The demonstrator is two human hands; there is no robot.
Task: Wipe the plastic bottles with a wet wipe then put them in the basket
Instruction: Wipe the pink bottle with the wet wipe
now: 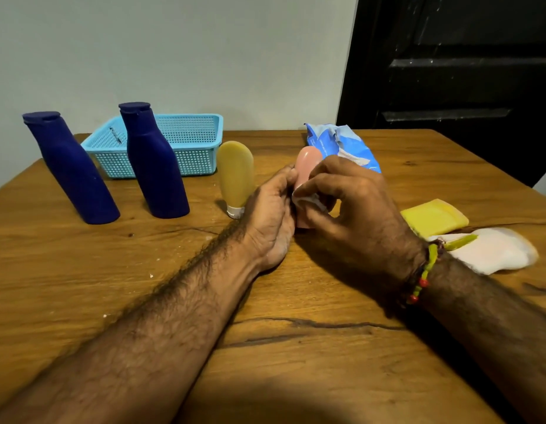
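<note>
A pink plastic bottle (308, 162) stands upright at the table's middle. My left hand (270, 215) holds it from the left side. My right hand (351, 203) pinches a white wet wipe (305, 201) against the bottle's front. Left of them a yellow bottle (236, 175) stands on its white cap. Two dark blue bottles (71, 169) (154, 162) stand farther left. The light blue basket (193, 139) sits behind them at the table's back, nothing visible inside it.
A blue wet wipe pack (345, 145) lies open behind my right hand. A flat yellow bottle (433, 217) and a white bottle (491, 249) lie on the wooden table (296, 347) at the right. A wall is behind, a dark door at right.
</note>
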